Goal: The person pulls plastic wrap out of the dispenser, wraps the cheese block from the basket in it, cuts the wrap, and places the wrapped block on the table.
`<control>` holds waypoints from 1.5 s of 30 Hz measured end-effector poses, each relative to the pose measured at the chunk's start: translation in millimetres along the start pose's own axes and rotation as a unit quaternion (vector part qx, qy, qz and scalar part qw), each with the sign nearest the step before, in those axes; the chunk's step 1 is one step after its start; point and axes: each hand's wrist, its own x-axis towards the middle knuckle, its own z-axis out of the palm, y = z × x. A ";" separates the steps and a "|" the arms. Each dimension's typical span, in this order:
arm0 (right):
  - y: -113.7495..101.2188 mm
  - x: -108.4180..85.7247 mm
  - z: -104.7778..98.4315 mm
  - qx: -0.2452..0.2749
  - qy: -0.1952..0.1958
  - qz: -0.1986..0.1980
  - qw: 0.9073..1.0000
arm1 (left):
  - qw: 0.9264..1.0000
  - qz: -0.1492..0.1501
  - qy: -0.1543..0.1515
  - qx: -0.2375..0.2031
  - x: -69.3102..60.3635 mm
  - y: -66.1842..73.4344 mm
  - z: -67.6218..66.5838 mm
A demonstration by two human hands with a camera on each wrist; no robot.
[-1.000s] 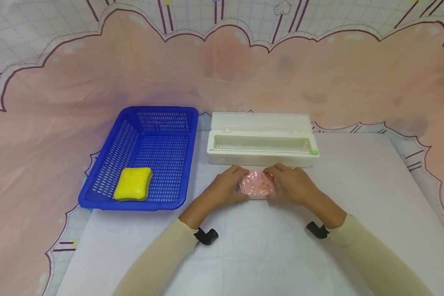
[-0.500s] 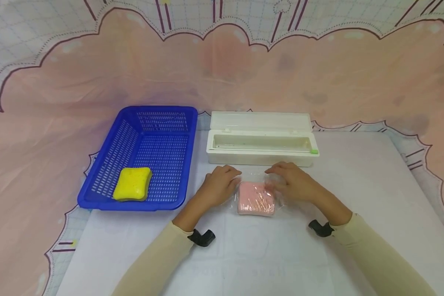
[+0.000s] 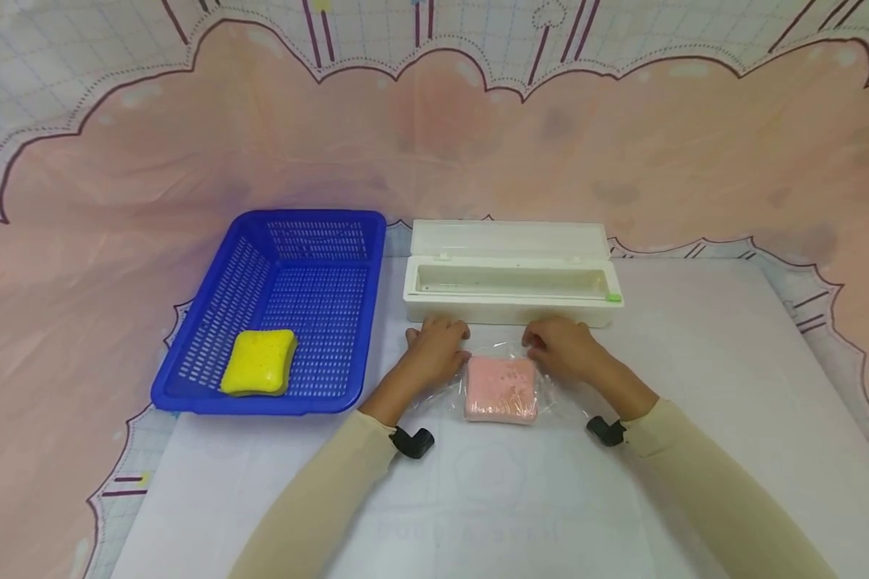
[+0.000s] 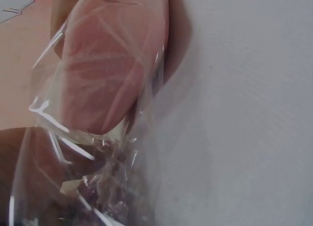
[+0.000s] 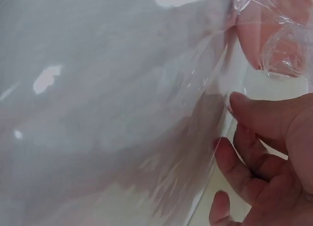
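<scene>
A pink sponge [image 3: 501, 390] lies flat on the white table cover, covered by clear cling film [image 3: 442, 394]. My left hand [image 3: 434, 350] is at the far left of the sponge and pinches the film. Film stretches glossy and creased across the left wrist view. Off the sponge's far right corner, my right hand [image 3: 566, 347] pinches the film too. The right wrist view shows its thumb and fingers at the edge of the film sheet [image 5: 122, 108]. How far the film runs under the sponge is hidden.
Just beyond my hands stands a long white box [image 3: 514, 312], its lid raised, with a green tab [image 3: 613, 297] at the right end. To the left is a blue basket [image 3: 365, 346] holding a yellow sponge [image 3: 257, 362]. A patterned curtain [image 3: 434, 145] hangs behind.
Both hands have left the sides of the pink sponge and are now at the film beyond its far corners. The sponge sits nearer the person than a second ago.
</scene>
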 end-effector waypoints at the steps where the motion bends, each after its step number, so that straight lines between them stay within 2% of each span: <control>1: 0.3 0.3 0.2 0.001 0.004 -0.001 1.000 | 1.000 0.004 0.000 -0.003 1.0 -0.1 -0.1; 7: 2.0 -2.5 -2.3 0.038 0.024 -0.025 0.999 | 0.998 0.046 0.016 -0.032 3.7 -5.9 -0.2; 11: 0.9 -8.9 -8.0 0.059 0.034 -0.037 0.997 | 0.993 0.071 0.025 -0.094 -1.6 -10.5 -4.5; 15: -0.1 -18.6 -11.1 0.074 0.033 -0.050 0.995 | 0.984 0.088 0.019 -0.152 -11.7 -13.4 -10.8; 17: -1.3 -23.8 -11.8 0.077 0.029 -0.059 0.995 | 0.983 0.108 0.022 -0.144 -17.1 -15.0 -12.3; 20: -2.8 -29.9 -11.8 0.066 0.025 -0.084 0.994 | 0.984 0.141 0.029 -0.107 -25.4 -16.1 -13.5; 23: -4.2 -33.0 -10.4 0.053 0.030 -0.106 0.993 | 0.982 0.162 0.029 -0.091 -32.2 -14.5 -14.1; 28: -8.6 -30.6 -3.2 0.051 0.049 -0.120 0.990 | 0.978 0.167 0.030 -0.124 -33.0 -8.4 -11.0; 32: -15.5 -27.3 1.0 0.062 0.038 -0.105 0.992 | 0.977 0.169 0.030 -0.128 -29.3 -3.0 -7.8; 35: -17.9 -26.1 2.4 0.067 0.025 -0.109 0.992 | 0.978 0.160 0.015 -0.136 -28.4 -0.6 -7.5; 37: -17.6 -25.3 3.4 0.056 0.025 -0.130 0.990 | 0.977 0.155 -0.001 -0.143 -28.6 0.5 -8.1; 42: -15.9 -23.5 6.4 0.013 0.053 -0.180 0.982 | 0.979 0.172 -0.016 -0.109 -29.1 4.3 -9.4; 45: -17.2 -26.7 5.4 -0.011 0.090 -0.167 0.982 | 0.981 0.179 -0.009 -0.078 -32.9 8.4 -10.8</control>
